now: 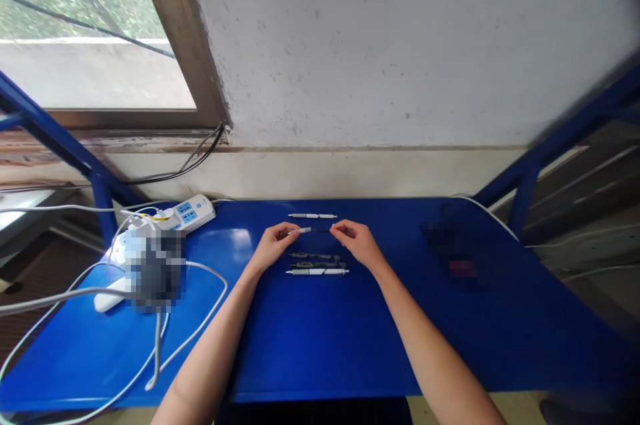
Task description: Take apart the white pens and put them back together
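Left fingers (290, 227), right fingers (341, 227) at either end of a pen (306, 229) (white-and-dark)

The camera sits on the head, above and behind the left hand (273, 242) and right hand (357, 242). It looks forward and down, far enough back to see the table (320, 338) under them and wall (360, 45) beyond.

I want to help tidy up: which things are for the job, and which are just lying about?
Likely the job: the held pen, four loose pens.
Probably just lying about: white power strip, white cables, a blurred reddish thing.
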### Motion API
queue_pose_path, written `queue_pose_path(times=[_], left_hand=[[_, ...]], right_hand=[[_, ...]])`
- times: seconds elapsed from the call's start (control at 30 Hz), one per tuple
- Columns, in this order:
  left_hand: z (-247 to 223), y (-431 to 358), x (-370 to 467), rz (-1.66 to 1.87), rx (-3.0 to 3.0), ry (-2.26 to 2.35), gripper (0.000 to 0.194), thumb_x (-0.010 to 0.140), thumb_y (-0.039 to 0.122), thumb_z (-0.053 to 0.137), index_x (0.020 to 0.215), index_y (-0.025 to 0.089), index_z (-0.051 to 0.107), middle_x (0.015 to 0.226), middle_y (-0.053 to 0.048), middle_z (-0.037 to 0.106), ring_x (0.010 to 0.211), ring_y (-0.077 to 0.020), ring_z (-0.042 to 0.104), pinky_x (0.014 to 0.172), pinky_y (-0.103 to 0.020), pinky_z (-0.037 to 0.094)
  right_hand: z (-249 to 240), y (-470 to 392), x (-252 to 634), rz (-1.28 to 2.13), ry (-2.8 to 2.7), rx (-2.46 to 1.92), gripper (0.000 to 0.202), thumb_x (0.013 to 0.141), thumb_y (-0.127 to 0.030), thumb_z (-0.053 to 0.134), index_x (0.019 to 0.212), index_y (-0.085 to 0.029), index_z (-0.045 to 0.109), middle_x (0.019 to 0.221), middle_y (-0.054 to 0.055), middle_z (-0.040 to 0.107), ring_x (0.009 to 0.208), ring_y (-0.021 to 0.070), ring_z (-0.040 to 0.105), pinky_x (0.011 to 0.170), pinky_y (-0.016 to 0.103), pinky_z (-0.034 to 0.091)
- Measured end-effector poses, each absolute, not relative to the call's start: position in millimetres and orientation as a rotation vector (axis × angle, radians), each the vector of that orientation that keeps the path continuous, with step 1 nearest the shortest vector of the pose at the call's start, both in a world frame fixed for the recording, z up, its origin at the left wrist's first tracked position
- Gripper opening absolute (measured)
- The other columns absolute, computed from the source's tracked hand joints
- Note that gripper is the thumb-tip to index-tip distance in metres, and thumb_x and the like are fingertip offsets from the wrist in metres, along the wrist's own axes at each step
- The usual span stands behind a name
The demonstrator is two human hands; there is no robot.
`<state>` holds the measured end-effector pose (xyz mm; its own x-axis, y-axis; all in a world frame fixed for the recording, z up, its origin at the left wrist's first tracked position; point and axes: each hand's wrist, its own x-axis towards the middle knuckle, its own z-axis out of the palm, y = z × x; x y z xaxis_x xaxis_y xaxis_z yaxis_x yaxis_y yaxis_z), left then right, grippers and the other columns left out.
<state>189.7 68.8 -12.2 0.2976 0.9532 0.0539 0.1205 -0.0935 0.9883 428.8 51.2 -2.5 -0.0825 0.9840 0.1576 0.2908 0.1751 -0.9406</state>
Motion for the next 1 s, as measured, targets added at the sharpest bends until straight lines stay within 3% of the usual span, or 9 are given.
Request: queue_pose_path(times=[0.1, 0.23, 0.3, 0.4, 0.47, 0.63, 0.8, 0.9, 1.0], left_hand=[[-12.8, 68.2, 190.0, 0.962, 1.48, 1.008, 0.033, 0.078, 0.045, 0.066, 0.095, 0.017, 0.067, 0.082, -0.002, 0.068, 0.067, -0.0139, 0.056, 0.063, -0.024, 0.04], [-12.3, 68.7, 190.7, 0.991, 1.524, 1.058, 0.032, 0.079, 0.046, 0.063, 0.093, 0.017, 0.069, 0.074, -0.001, 0.066, 0.065, -0.0142, 0.054, 0.061, -0.024, 0.039], [-12.0, 69.1, 191.0, 0.996, 1.571, 1.084, 0.033, 0.082, 0.049, 0.059, 0.084, 0.017, 0.07, 0.07, -0.001, 0.064, 0.066, -0.015, 0.055, 0.063, -0.025, 0.039], [-12.8, 70.3, 191.3, 0.985, 1.609, 1.11, 0.044, 0.086, 0.052, 0.052, 0.067, 0.016, 0.069, 0.066, -0.003, 0.064, 0.066, -0.0159, 0.056, 0.064, -0.026, 0.04], [-14.0, 71.1, 191.2, 0.978, 1.605, 1.123, 0.048, 0.087, 0.053, 0.049, 0.063, 0.016, 0.067, 0.064, -0.003, 0.064, 0.064, -0.0159, 0.056, 0.063, -0.026, 0.04], [-16.1, 72.4, 190.8, 1.022, 1.535, 1.082, 0.035, 0.083, 0.05, 0.057, 0.085, 0.017, 0.068, 0.065, 0.0, 0.06, 0.062, -0.0135, 0.053, 0.06, -0.024, 0.04], [-15.3, 73.7, 189.9, 1.106, 1.383, 1.042, 0.032, 0.079, 0.046, 0.064, 0.095, 0.018, 0.063, 0.07, 0.001, 0.058, 0.064, -0.0123, 0.053, 0.059, -0.023, 0.041], [-15.0, 74.7, 188.9, 1.137, 1.326, 1.018, 0.03, 0.078, 0.043, 0.066, 0.095, 0.018, 0.062, 0.071, 0.001, 0.059, 0.064, -0.0114, 0.054, 0.059, -0.023, 0.042], [-16.0, 75.8, 188.1, 1.157, 1.289, 1.001, 0.029, 0.079, 0.041, 0.066, 0.096, 0.018, 0.061, 0.073, 0.0, 0.06, 0.064, -0.0108, 0.054, 0.059, -0.022, 0.042]], right_hand=[[0.8, 52.2, 430.3, 1.127, -1.356, -1.17, 0.03, 0.078, -0.048, 0.064, 0.084, -0.018, 0.066, 0.067, 0.001, 0.064, 0.06, 0.0159, 0.061, 0.063, 0.031, 0.051], [1.2, 52.6, 428.3, 1.296, -1.203, -1.041, 0.04, 0.082, -0.054, 0.058, 0.095, -0.017, 0.066, 0.083, 0.008, 0.071, 0.081, 0.0225, 0.068, 0.074, 0.038, 0.055], [-2.3, 52.3, 424.8, 1.304, -1.25, -1.05, 0.043, 0.085, -0.055, 0.053, 0.097, -0.016, 0.067, 0.085, 0.01, 0.071, 0.082, 0.0227, 0.068, 0.073, 0.038, 0.055], [-8.2, 50.3, 416.8, 1.11, -1.493, -1.165, 0.042, 0.09, -0.052, 0.046, 0.096, -0.017, 0.068, 0.085, 0.009, 0.07, 0.076, 0.0201, 0.066, 0.071, 0.036, 0.053], [-9.1, 48.4, 411.8, 0.877, -1.712, -1.211, 0.038, 0.094, -0.046, 0.042, 0.095, -0.019, 0.069, 0.087, 0.008, 0.069, 0.082, 0.0201, 0.064, 0.078, 0.036, 0.05], [-5.7, 48.9, 417.9, 0.47, -1.8, -1.353, 0.03, 0.093, -0.037, 0.045, 0.106, -0.02, 0.066, 0.088, 0.007, 0.064, 0.08, 0.0203, 0.058, 0.077, 0.033, 0.046], [-20.9, 56.1, 445.5, 0.076, -1.679, -1.679, 0.016, 0.08, -0.029, 0.058, 0.089, -0.019, 0.065, 0.089, 0.01, 0.059, 0.088, 0.0268, 0.052, 0.082, 0.04, 0.043], [-29.8, 58.3, 455.0, 0.086, -1.699, -1.8, 0.012, 0.07, -0.027, 0.065, 0.08, -0.02, 0.065, 0.091, 0.01, 0.056, 0.088, 0.0276, 0.053, 0.08, 0.041, 0.043], [-27.4, 59.2, 455.5, 0.269, -1.706, -1.763, 0.006, 0.072, -0.027, 0.062, 0.073, -0.021, 0.062, 0.082, 0.007, 0.058, 0.079, 0.0241, 0.056, 0.075, 0.037, 0.044]])
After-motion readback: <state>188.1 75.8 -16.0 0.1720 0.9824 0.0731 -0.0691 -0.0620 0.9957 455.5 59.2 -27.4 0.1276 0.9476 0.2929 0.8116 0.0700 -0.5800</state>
